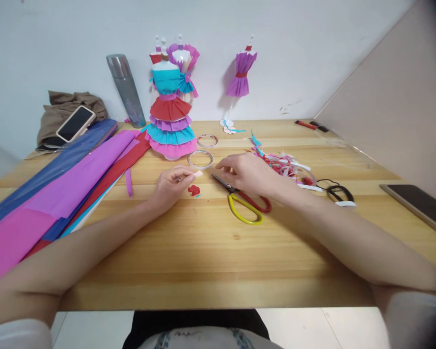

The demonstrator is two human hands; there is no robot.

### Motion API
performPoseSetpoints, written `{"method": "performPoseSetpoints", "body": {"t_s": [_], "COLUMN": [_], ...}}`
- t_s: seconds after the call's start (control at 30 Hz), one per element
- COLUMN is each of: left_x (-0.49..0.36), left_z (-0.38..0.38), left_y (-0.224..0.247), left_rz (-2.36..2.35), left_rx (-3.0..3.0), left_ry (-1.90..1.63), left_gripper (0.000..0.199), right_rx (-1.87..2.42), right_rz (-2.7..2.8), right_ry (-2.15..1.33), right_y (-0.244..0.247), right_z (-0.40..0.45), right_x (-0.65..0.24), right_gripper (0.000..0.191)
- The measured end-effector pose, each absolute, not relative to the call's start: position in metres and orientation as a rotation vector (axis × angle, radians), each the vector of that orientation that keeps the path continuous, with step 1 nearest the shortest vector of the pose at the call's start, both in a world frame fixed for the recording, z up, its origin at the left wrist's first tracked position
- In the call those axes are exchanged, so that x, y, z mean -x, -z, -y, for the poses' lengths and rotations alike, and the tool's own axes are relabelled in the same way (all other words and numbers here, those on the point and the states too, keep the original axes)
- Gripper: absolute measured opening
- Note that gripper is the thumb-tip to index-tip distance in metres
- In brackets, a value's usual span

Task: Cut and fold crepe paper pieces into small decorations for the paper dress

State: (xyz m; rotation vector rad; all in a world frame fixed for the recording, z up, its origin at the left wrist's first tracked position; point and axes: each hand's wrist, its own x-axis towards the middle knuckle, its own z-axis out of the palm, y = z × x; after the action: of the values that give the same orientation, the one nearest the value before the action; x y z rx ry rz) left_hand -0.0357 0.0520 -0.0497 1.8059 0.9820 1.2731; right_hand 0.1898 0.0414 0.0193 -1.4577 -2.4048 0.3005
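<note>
My left hand (pixel 172 186) is closed in a pinch on a small strip of pale pink paper (pixel 199 173). A red paper flower (pixel 194 190) lies on the table just below its fingertips, beside a tiny blue scrap. My right hand (pixel 245 172) is above the scissors (pixel 245 206), with its fingers bent together; whatever is between them is too small to make out. The scissors lie with one yellow and one red handle, their blades pointing toward my left hand. A roll of tape (pixel 200 159) lies behind both hands, with a second roll (pixel 207 141) farther back.
Dress forms in layered paper (pixel 170 109) stand at the back, with a purple-dressed form (pixel 241 75) to their right. Coloured paper sheets (pixel 69 186) cover the left side. Scraps (pixel 285 165), a black cord (pixel 339 192) and a dark phone (pixel 421 206) are right; a flask (pixel 126 92) stands back left.
</note>
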Motion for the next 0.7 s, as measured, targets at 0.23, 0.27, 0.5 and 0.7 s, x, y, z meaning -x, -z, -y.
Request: {"method": "performPoseSetpoints", "body": {"t_s": [0.23,0.27,0.5,0.7], "left_x": [0.037,0.037,0.037,0.038], "left_z": [-0.052,-0.052,-0.051,-0.053], "left_y": [0.05,0.05,0.048,0.051], "left_rz": [-0.922,-0.926,-0.953,-1.104], "left_rx": [-1.924,-1.951,-2.088,-1.878], "left_ry": [-1.228,-1.214,-1.185,-1.34], "left_gripper": [0.014,0.015,0.018,0.02], "right_rx": [1.177,1.21,1.299,1.256], "right_rz": [2.466,2.446,2.375,2.225], "right_ry": [-0.352,-0.33,-0.444,-0.476], "right_y": [-0.015,-0.014,-0.008,-0.004], "right_z": [-0.039,-0.039,-0.045,-0.046], "right_x": [-0.148,-0.145,-0.149,-0.153], "right_gripper": [0.019,0.016,0.011,0.013]}}
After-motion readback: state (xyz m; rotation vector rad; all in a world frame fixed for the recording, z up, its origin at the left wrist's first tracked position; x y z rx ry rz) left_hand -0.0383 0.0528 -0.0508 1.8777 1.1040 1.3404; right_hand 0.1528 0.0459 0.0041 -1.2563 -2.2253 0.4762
